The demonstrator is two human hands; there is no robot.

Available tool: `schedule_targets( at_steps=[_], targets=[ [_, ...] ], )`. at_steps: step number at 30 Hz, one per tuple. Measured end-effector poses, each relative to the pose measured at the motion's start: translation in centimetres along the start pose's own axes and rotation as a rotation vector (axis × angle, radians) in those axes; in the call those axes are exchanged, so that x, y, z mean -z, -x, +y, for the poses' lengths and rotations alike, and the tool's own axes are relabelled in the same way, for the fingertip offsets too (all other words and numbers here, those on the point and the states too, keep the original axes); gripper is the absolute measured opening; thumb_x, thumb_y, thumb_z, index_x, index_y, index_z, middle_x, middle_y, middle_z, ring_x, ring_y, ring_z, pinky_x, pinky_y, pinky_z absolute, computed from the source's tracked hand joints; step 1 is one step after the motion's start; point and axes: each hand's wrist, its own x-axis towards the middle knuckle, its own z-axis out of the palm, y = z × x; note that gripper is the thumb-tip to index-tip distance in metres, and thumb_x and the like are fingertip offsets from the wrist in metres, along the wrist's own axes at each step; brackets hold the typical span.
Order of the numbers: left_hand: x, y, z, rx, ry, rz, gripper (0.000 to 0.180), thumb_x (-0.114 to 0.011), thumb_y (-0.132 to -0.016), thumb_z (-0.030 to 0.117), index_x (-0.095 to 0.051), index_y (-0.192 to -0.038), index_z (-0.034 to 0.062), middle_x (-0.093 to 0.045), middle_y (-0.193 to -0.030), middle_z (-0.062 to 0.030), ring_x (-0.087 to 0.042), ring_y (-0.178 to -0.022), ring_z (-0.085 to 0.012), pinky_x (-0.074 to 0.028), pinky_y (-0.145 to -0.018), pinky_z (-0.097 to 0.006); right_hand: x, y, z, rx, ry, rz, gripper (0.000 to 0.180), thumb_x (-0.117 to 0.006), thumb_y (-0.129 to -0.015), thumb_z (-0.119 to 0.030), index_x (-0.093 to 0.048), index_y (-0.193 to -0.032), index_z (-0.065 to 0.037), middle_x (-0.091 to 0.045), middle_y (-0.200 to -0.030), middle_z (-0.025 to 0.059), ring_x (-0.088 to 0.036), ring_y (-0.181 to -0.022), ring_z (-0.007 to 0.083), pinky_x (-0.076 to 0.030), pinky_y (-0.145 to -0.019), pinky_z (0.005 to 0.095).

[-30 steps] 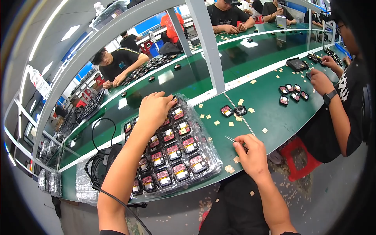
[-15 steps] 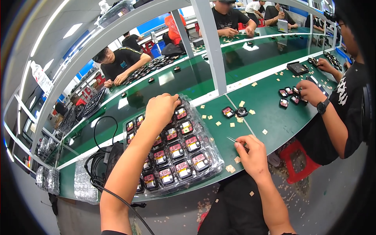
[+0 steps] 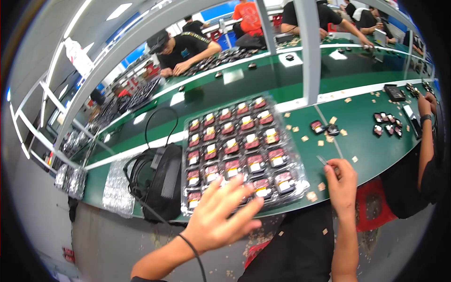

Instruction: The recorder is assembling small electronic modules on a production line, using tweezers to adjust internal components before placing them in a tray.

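Note:
A clear plastic tray (image 3: 299, 181) holds rows of small black square device housings (image 3: 256, 163) with red and white insides. My left hand (image 3: 221, 216) is over the tray's near edge with fingers spread and nothing in it; whether it touches the housings I cannot tell. Right of the tray, my right hand (image 3: 342, 181) is closed on a pair of tweezers (image 3: 322, 160), tips pointing up and left. Beyond the tweezers lie one open housing (image 3: 317, 126) and a dark round-faced part (image 3: 332, 130) side by side on the green table (image 3: 300, 127).
Small tan square pieces (image 3: 312, 196) are scattered over the table. Left of the tray are a black bag (image 3: 164, 183), a coiled black cable (image 3: 136, 176) and stacked clear trays (image 3: 117, 188). A white post (image 3: 307, 56) rises behind. Co-workers sit across and at right, near more housings (image 3: 387, 123).
My left hand has drawn back from the tray's far side to its near edge, and its fingers have spread. The view has shifted left. My right hand still holds the tweezers.

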Motion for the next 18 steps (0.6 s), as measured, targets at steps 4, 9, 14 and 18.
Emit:
schedule_targets(
  at_steps=[4,9,14,18],
  targets=[
    [-0.5,9.3,3.2,0.161,0.014,0.062,0.032,-0.079,-0.088,0.030,-0.076,-0.116,0.0148,-0.069,-0.124,-0.0107,-0.064,-0.124,-0.0350,-0.043,-0.112,-0.054,-0.6,-0.3,-0.2,0.017,-0.001,0.000,0.011,-0.070,-0.092,-0.003,-0.068,-0.101,0.004,-0.063,-0.084,0.0089,-0.054,-0.068,0.0147,-0.045,-0.063,0.0300],
    [-2.4,17.0,6.2,0.387,0.082,-0.026,0.031,-0.079,-0.080,0.016,-0.077,-0.110,0.0160,-0.068,-0.122,-0.0108,-0.064,-0.124,-0.0345,-0.044,-0.112,-0.053,-2.0,-0.2,0.6,-0.013,-0.026,-0.026,0.014,-0.068,-0.096,-0.005,-0.067,-0.104,0.006,-0.064,-0.087,0.0079,-0.058,-0.076,0.0130,-0.048,-0.069,0.0282],
    [-0.2,22.3,2.3,0.555,-0.093,0.199,0.028,-0.066,-0.072,-0.007,-0.074,-0.093,0.0087,-0.073,-0.098,-0.0085,-0.070,-0.107,-0.0334,-0.051,-0.102,-0.052,-0.2,-0.2,2.5,-0.011,0.028,-0.033,0.015,-0.065,-0.100,-0.009,-0.066,-0.106,0.005,-0.062,-0.082,0.0007,-0.054,-0.072,0.0060,-0.044,-0.066,0.0239],
    [5.9,28.8,-6.8,0.841,-0.414,0.401,0.035,-0.054,-0.080,-0.015,-0.069,-0.109,-0.0027,-0.067,-0.118,-0.0206,-0.061,-0.118,-0.0424,-0.046,-0.107,-0.051,-0.7,-0.4,3.3,0.020,0.047,-0.045,0.017,-0.065,-0.100,-0.011,-0.066,-0.106,0.005,-0.059,-0.079,-0.0009,-0.049,-0.069,0.0050,-0.040,-0.062,0.0244]
  ],
)
